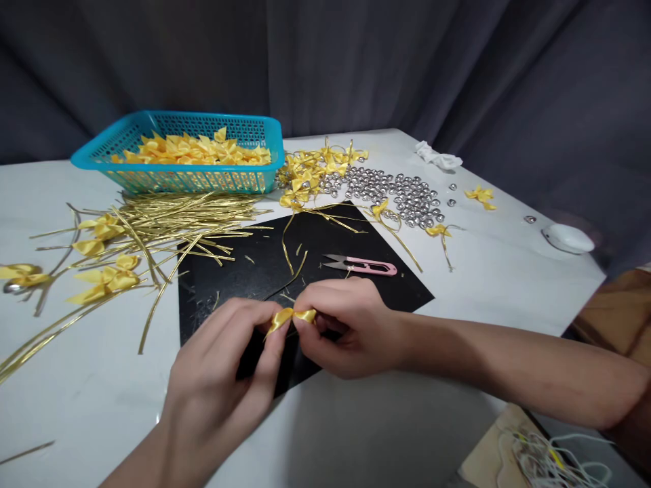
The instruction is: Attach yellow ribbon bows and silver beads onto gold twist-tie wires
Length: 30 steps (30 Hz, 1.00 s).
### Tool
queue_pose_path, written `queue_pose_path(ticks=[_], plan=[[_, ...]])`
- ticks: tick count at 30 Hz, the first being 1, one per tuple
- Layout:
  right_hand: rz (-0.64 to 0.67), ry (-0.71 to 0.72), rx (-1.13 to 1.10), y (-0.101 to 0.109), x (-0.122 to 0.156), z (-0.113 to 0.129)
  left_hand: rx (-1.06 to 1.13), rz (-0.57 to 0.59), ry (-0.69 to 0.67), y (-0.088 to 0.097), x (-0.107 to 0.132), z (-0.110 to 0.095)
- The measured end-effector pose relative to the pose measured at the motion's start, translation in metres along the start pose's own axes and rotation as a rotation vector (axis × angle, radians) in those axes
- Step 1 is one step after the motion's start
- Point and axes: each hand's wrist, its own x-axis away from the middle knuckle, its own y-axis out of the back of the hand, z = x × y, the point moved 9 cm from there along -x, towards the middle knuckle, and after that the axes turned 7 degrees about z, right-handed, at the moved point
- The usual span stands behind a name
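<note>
A small yellow satin ribbon bow [280, 318] is pinched between both hands, above a black mat [325, 237]. My left hand [224, 359] closes thumb and fingers on the bow's left side. The right side is gripped by my right hand [350, 325], its fingers curled in. A thin gold cord lies just behind the fingertips. Pink thread snips [371, 265] rest on the mat beyond my right hand, blades pointing left. Cord scraps are scattered over the mat.
A blue plastic basket [198, 177] full of yellow ribbon bows stands at the back left. Before it lies a pile of gold cords [188, 213]. Silver beads [407, 196] spread at the back right, near a white dish [568, 238]. Loose bows [104, 281] lie at left.
</note>
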Motion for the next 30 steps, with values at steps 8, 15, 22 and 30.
queue_pose_path(ticks=[8, 15, 22, 30], plan=[[-0.045, -0.089, 0.045, 0.0001, 0.0017, -0.0026, 0.004, 0.028, -0.014, -0.0026, -0.0006, -0.0019], [-0.041, -0.028, 0.019, -0.0005, -0.0007, -0.003, 0.021, -0.009, 0.025, 0.0004, -0.0009, 0.0019], [-0.013, 0.009, -0.004, -0.001, -0.0002, -0.002, 0.01, -0.019, 0.019, 0.0012, 0.0004, 0.0007], [0.003, 0.023, 0.001, -0.0001, -0.0015, 0.0004, 0.02, -0.032, 0.032, 0.0028, 0.0005, 0.0015]])
